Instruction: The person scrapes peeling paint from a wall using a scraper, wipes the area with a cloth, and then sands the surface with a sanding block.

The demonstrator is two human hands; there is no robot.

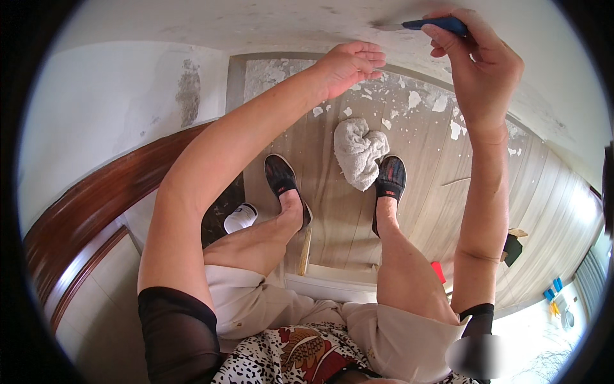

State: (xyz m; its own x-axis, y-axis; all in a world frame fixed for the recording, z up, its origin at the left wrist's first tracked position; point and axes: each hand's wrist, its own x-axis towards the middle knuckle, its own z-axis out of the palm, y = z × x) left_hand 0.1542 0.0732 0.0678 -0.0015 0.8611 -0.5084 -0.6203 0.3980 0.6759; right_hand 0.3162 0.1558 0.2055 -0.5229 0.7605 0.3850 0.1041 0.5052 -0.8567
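Observation:
A putty knife with a blue handle (448,25) is gripped in my right hand (489,61); its thin blade touches or nearly touches the whitish wall (300,22), beside a dark smudge. My left hand (355,67) is stretched out low by the same wall, fingers extended and holding nothing. Below the hands, white paint flakes (414,99) lie scattered over the wood-look floor along the foot of the wall. A crumpled whitish cloth (359,152) rests on the floor between my feet, touching or very near my right shoe (391,178).
On the left, a dark wooden rail (109,179) runs along a white wall with a grey stained patch (188,93). A white cup-like container (240,218) is near my left shoe (281,174). A dark open box (512,248) lies right of my right forearm.

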